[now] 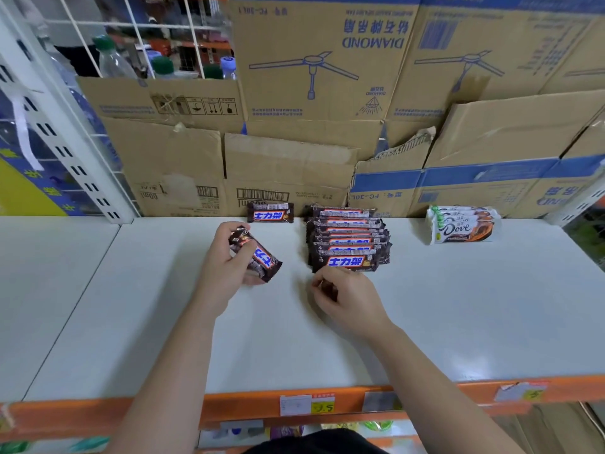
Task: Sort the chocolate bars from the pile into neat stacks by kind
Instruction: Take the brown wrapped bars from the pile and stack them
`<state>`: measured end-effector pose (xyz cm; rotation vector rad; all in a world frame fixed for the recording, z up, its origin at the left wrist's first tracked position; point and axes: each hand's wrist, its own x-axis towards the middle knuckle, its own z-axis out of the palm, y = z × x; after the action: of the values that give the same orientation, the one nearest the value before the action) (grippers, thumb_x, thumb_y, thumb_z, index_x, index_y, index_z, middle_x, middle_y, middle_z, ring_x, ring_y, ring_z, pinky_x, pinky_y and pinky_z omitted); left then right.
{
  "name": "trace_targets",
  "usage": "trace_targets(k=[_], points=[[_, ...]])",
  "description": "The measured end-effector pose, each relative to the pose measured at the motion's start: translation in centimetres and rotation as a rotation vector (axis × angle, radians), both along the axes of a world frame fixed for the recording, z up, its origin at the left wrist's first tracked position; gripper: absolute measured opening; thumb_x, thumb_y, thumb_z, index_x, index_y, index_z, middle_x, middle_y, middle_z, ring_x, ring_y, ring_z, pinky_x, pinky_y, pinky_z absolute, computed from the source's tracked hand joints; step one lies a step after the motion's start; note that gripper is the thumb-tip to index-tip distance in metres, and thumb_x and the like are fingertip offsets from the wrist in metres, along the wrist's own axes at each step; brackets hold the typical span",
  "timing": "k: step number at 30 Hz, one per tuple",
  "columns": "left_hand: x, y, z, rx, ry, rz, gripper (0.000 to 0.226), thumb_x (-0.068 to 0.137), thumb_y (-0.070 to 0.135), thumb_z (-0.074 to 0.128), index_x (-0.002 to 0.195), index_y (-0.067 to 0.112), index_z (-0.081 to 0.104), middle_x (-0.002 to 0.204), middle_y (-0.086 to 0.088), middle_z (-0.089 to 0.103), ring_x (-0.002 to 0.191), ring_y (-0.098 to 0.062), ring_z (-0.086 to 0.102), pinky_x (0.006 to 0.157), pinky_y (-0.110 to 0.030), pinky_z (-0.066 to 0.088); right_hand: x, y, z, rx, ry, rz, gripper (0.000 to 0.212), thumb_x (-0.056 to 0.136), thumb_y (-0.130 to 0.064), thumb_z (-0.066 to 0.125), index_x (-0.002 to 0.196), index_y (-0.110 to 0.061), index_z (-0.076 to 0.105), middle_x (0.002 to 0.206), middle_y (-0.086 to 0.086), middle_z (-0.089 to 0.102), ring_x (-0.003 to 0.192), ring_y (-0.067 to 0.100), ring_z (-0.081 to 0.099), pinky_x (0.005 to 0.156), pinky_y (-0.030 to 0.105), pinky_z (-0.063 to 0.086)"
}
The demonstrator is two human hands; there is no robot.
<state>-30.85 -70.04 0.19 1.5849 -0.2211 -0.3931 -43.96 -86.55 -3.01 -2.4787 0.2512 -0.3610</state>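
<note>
My left hand (pixel 229 260) grips a few short brown Snickers bars (pixel 262 257) held together, tilted, just above the white shelf (pixel 163 322). Another short Snickers bar (pixel 270 212) lies alone at the back of the shelf. To its right is a stepped row of several long Snickers bars (pixel 347 240). My right hand (pixel 347 296) hovers just in front of that row's nearest bar, fingers curled, and something dark shows between its fingertips. A stack of white Dove bars (pixel 463 224) sits at the back right.
Cardboard boxes (pixel 294 142) form a wall along the back of the shelf. A white slotted upright (pixel 65 152) and a wire grid with bottles stand at the left. An orange front rail (pixel 229 407) with price tags edges the shelf.
</note>
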Motion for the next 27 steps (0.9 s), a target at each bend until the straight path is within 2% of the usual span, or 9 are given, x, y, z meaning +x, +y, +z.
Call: trace_targets(k=[3,6,8,11,13,15,19,23,27], points=[[0.4,-0.1,-0.3,0.015,0.0,-0.004,0.042,0.084,-0.005,0.059,0.112,0.023,0.045,0.094,-0.005,0.052,0.07,-0.021,0.061,0.05,-0.03,0.054,0.0,0.2,0.0,-0.016,0.006,-0.001,0.011,0.081,-0.031,0.053,0.086,-0.025,0.061,0.077,-0.01,0.063,0.072,0.012,0.055,0.064,0.034,0.046],[1.5,-0.2,-0.7,0.139,-0.081,0.0,0.053,0.072,-0.002,0.071,0.11,0.024,0.045,0.096,-0.001,0.06,0.074,-0.022,0.061,0.062,-0.036,0.054,0.0,0.2,-0.1,-0.026,0.012,-0.001,0.011,0.081,-0.031,0.053,0.087,-0.025,0.061,0.078,-0.01,0.063,0.074,0.014,0.055,0.064,0.034,0.046],[2.6,-0.5,-0.8,0.274,-0.193,-0.03,0.048,0.066,0.007,0.076,0.103,0.023,0.049,0.093,0.001,0.066,0.073,-0.018,0.063,0.068,-0.034,0.052,0.1,0.1,-0.1,-0.027,0.021,0.0,0.012,0.082,-0.032,0.053,0.088,-0.026,0.06,0.077,-0.01,0.063,0.073,0.014,0.055,0.063,0.034,0.046],[4.4,-1.6,-0.3,0.44,-0.409,-0.079,0.028,0.07,0.006,0.076,0.091,0.02,0.065,0.083,0.002,0.068,0.067,-0.008,0.06,0.066,-0.026,0.047,0.1,0.0,-0.1,-0.031,0.023,-0.002,0.011,0.082,-0.031,0.054,0.089,-0.026,0.061,0.077,-0.01,0.063,0.072,0.013,0.055,0.063,0.033,0.046],[5.6,-2.4,-0.2,0.514,-0.573,-0.1,0.024,0.069,0.003,0.076,0.089,0.015,0.072,0.082,-0.002,0.067,0.065,-0.013,0.057,0.065,-0.027,0.044,0.1,0.0,0.0,-0.027,0.017,-0.002,0.007,0.083,-0.029,0.056,0.088,-0.026,0.061,0.074,-0.014,0.059,0.069,0.008,0.051,0.063,0.033,0.045],[6.9,-3.1,-0.6,0.563,-0.68,-0.134,0.024,0.068,0.002,0.076,0.091,0.01,0.074,0.083,-0.007,0.063,0.072,-0.022,0.057,0.067,-0.031,0.042,0.1,0.0,0.0,-0.02,0.011,-0.002,0.004,0.084,-0.027,0.058,0.087,-0.027,0.061,0.073,-0.016,0.055,0.067,0.005,0.047,0.062,0.032,0.045],[8.6,-3.9,-1.5,0.627,-0.806,-0.173,0.023,0.07,0.003,0.074,0.092,0.009,0.075,0.084,-0.01,0.063,0.084,-0.031,0.054,0.071,-0.034,0.039,0.1,0.0,-0.2,-0.023,-0.006,-0.005,0.003,0.083,-0.026,0.058,0.085,-0.027,0.06,0.074,-0.018,0.054,0.069,0.003,0.047,0.061,0.029,0.044],[8.9,-4.5,-2.0,0.636,-0.861,-0.141,0.021,0.076,0.005,0.07,0.097,0.008,0.073,0.09,-0.008,0.061,0.093,-0.029,0.049,0.075,-0.03,0.034,0.2,0.3,-0.4,-0.035,-0.004,-0.015,0.006,0.081,-0.027,0.055,0.084,-0.025,0.06,0.077,-0.012,0.059,0.071,0.008,0.052,0.061,0.032,0.046],[8.5,-4.5,-2.5,0.686,-0.918,-0.048,0.019,0.077,0.013,0.073,0.095,0.01,0.067,0.094,-0.005,0.06,0.098,-0.027,0.047,0.072,-0.031,0.038,0.4,0.3,-0.8,-0.045,-0.005,-0.044,0.004,0.079,-0.026,0.056,0.082,-0.024,0.059,0.076,-0.009,0.06,0.069,0.012,0.053,0.06,0.035,0.047]])
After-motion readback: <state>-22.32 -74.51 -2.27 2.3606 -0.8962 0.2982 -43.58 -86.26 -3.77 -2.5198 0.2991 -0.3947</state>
